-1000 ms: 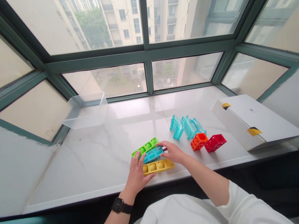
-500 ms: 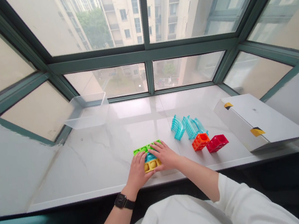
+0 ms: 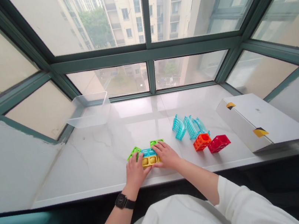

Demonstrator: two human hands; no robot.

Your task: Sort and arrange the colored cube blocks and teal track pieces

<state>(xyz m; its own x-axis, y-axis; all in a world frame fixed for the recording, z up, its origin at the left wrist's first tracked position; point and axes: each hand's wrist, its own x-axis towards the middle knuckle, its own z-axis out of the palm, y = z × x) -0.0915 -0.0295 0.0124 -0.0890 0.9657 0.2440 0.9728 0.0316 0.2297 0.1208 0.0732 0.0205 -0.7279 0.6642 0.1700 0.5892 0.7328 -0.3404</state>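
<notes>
Yellow building blocks (image 3: 149, 160) lie near the front edge of the ledge, with blue building blocks (image 3: 148, 152) along their far side. My left hand (image 3: 135, 173) grips the left end of this group, its thumb along the near yellow side. Beside those fingers a green block (image 3: 135, 149) sits tilted, apart from the other green block (image 3: 156, 141) behind the right end. From the right, my right hand (image 3: 168, 156) is closed over the yellow and blue blocks, fingertips close to that green piece. Both palms hide parts of the blocks.
To the right stand an orange block (image 3: 202, 142) and a red block (image 3: 219, 143). Behind them are clear turquoise curved pieces (image 3: 179, 127). A white box (image 3: 268, 116) with striped tape is far right; a clear plastic bin (image 3: 90, 120) is at the back left, by the window.
The green row has split: one green block is now turned and shifted left, the other stays at the right. My left hand has moved slightly left, exposing more blue and yellow.
</notes>
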